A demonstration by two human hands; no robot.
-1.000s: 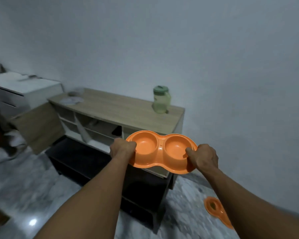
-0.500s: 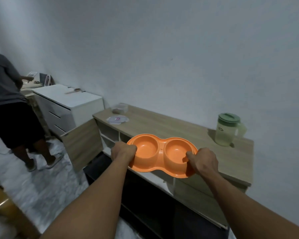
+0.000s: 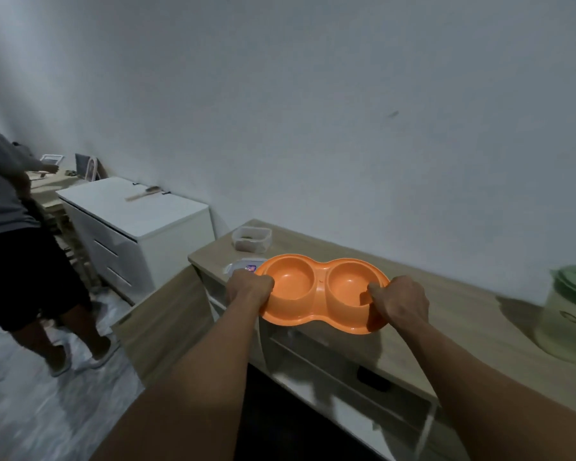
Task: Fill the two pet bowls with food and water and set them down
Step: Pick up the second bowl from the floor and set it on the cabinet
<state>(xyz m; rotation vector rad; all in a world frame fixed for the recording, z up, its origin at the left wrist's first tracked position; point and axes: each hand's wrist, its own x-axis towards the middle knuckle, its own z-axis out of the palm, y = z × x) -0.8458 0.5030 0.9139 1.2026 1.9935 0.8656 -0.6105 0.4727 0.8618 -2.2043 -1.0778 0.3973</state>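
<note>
I hold an orange double pet bowl [image 3: 320, 287] level in front of me, just above the near edge of a wooden cabinet top [image 3: 459, 314]. My left hand [image 3: 248, 287] grips its left rim and my right hand [image 3: 398, 302] grips its right rim. Both cups look empty. A pale jug with a green lid [image 3: 569, 314] stands on the cabinet at the far right, blurred. An open square container [image 3: 251, 239] sits at the cabinet's back left, with a flat lid [image 3: 243, 265] lying near it, partly hidden behind my left hand.
A white drawer chest [image 3: 137, 227] stands left of the cabinet, with a brush on top. A cabinet door [image 3: 163, 324] hangs open below my left arm. Another person [image 3: 17, 234] stands at the far left on the marble floor.
I have stepped closer to the cabinet and the view has swung left. The bowl is now over the cabinet's edge, and the jug has slid to the frame's right edge.
</note>
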